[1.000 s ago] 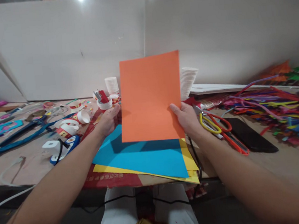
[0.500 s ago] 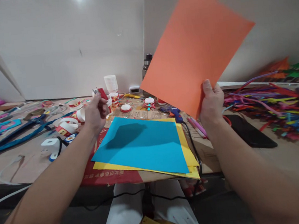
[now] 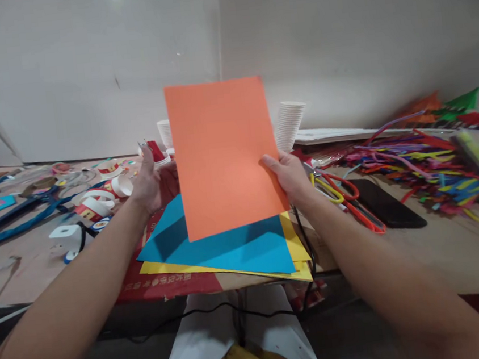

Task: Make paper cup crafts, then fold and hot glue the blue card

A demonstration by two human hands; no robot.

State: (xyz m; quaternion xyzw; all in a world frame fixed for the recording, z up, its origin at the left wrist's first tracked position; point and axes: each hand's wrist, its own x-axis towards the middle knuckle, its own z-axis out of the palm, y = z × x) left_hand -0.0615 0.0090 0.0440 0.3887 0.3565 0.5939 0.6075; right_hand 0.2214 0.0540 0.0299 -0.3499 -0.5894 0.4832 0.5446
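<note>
I hold an orange paper sheet (image 3: 223, 152) upright over the table, in front of me. My right hand (image 3: 288, 177) pinches its right edge, thumb on the front. My left hand (image 3: 152, 183) is at the sheet's left edge with its thumb raised and its fingers spread; the fingertips reach the edge and are partly hidden behind it. Under the orange sheet a blue sheet (image 3: 229, 249) lies on top of yellow sheets (image 3: 295, 242) near the table's front edge.
Scissors with red and yellow handles (image 3: 339, 192) and a black phone (image 3: 385, 204) lie to the right. Beyond them is a heap of coloured pipe cleaners (image 3: 418, 166). A stack of white cups (image 3: 288, 126) stands behind the sheet. Cut paper cups (image 3: 120, 186) and blue strips litter the left. White panels (image 3: 337, 49) close the back.
My right hand has swung the orange sheet down from high on the right to upright in front of me. My left hand, then curled apart, has come to its left edge.
</note>
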